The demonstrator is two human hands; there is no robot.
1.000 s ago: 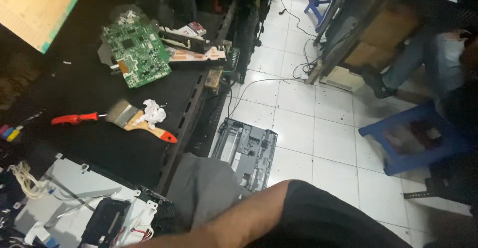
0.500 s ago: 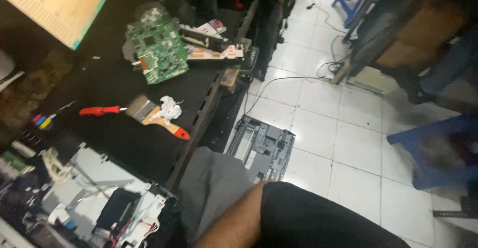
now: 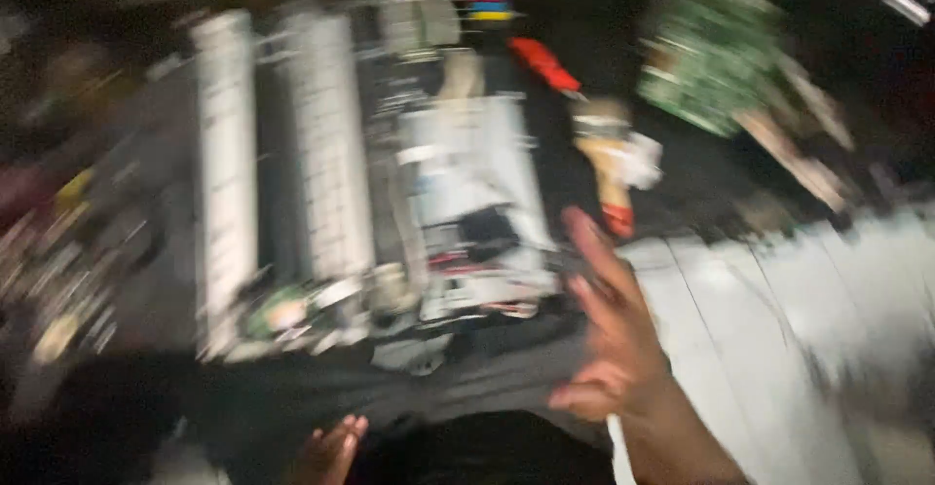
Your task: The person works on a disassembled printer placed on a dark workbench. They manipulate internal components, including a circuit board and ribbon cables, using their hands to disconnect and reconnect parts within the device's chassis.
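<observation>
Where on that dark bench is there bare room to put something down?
A dark patch between the brush and the green board, and a strip in front of the opened machine, near the right hand. The far left looks cluttered, though blurred.

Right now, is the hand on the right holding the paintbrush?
No, the right hand is open and empty beside the grey machine; the paintbrush lies apart on the dark table.

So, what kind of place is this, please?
Probably an electronics repair workshop: an opened grey machine, a green circuit board and a paintbrush lie on a dark bench. The picture is blurred.
</observation>
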